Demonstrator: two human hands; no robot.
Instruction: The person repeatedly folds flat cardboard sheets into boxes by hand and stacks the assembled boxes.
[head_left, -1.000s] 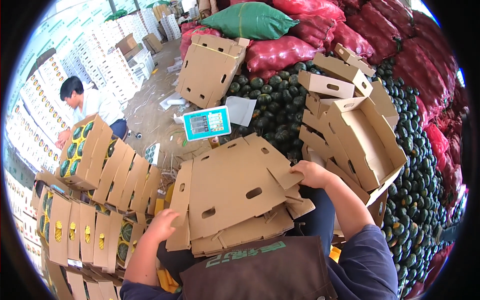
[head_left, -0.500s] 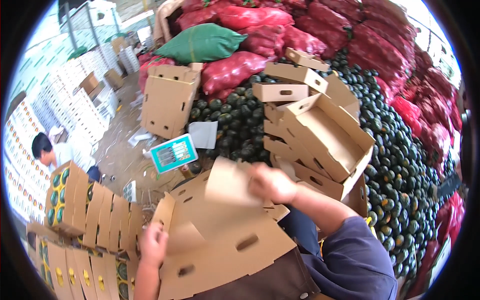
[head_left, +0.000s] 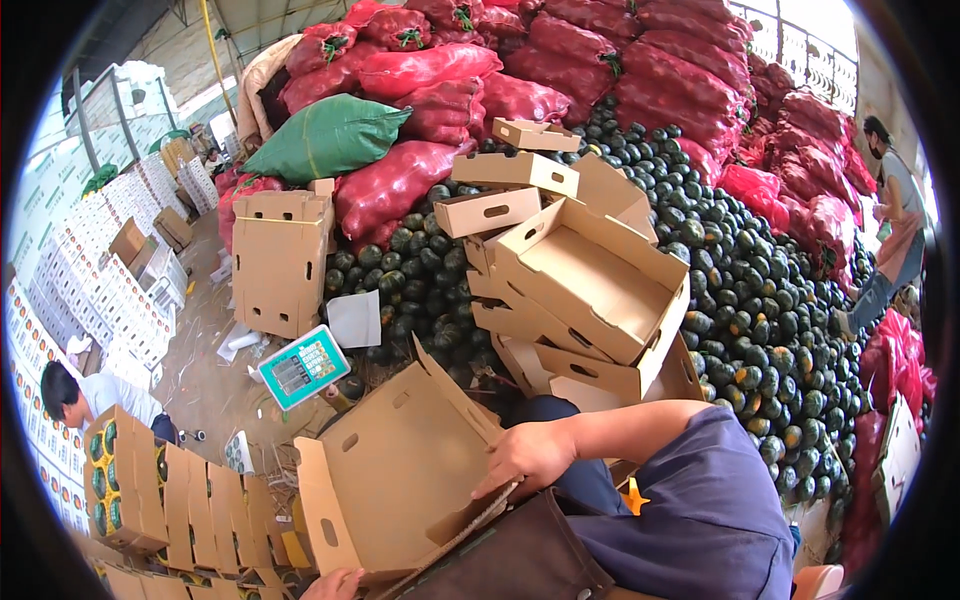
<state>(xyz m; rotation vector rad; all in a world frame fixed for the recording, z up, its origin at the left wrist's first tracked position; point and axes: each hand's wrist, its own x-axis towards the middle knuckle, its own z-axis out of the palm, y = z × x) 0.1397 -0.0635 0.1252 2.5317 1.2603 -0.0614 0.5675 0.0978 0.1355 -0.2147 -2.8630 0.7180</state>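
Gripping the near right corner of a partly folded cardboard box [head_left: 395, 475], the right hand [head_left: 528, 455] curls over the rim; the left hand [head_left: 335, 584] is by the near left corner (mostly out of view, so I cannot tell its hold). The box lies just ahead of and between both hands, its long axis seemingly running from left hand toward right. Beyond it sits a teal scale [head_left: 303, 367]; ahead of the right hand, stacked trays [head_left: 600, 285].
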